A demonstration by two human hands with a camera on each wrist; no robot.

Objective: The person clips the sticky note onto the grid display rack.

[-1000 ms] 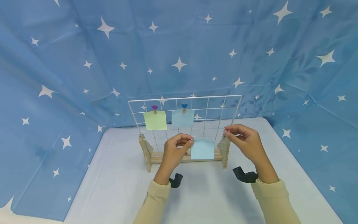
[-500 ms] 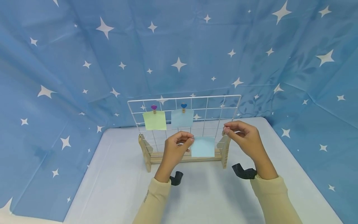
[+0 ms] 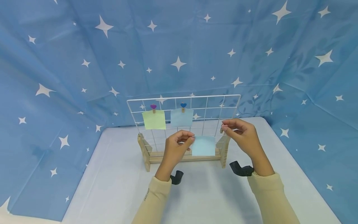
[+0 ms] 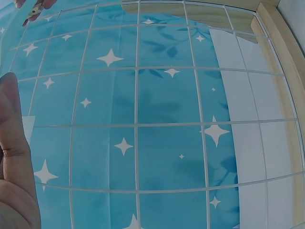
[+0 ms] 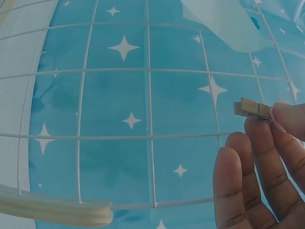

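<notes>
In the head view my left hand (image 3: 175, 147) pinches the upper left corner of a light blue paper note (image 3: 203, 145), held in front of the lower part of a white wire grid (image 3: 162, 99). My right hand (image 3: 242, 134) is just right of the note, near the grid's right side. Between its thumb and fingertips it pinches a small wooden clothespin (image 5: 252, 109) with a bit of pink at its end. Higher on the grid hang a green note (image 3: 154, 120) under a purple heart clothespin (image 3: 153, 106) and another blue note (image 3: 181, 117) under a blue heart clothespin (image 3: 183, 105).
The grid stands on a wooden base (image 3: 184, 158) with a wooden foot (image 3: 144, 152) at each side. A white-covered table (image 3: 112, 189) lies beneath. Behind and beside it hangs a blue star-patterned cloth (image 3: 128, 40). Black wrist mounts (image 3: 241, 169) stick out from both forearms.
My left hand has lifted the light blue note slightly. My right hand has moved a little up and left toward the note, still pinching the clothespin.
</notes>
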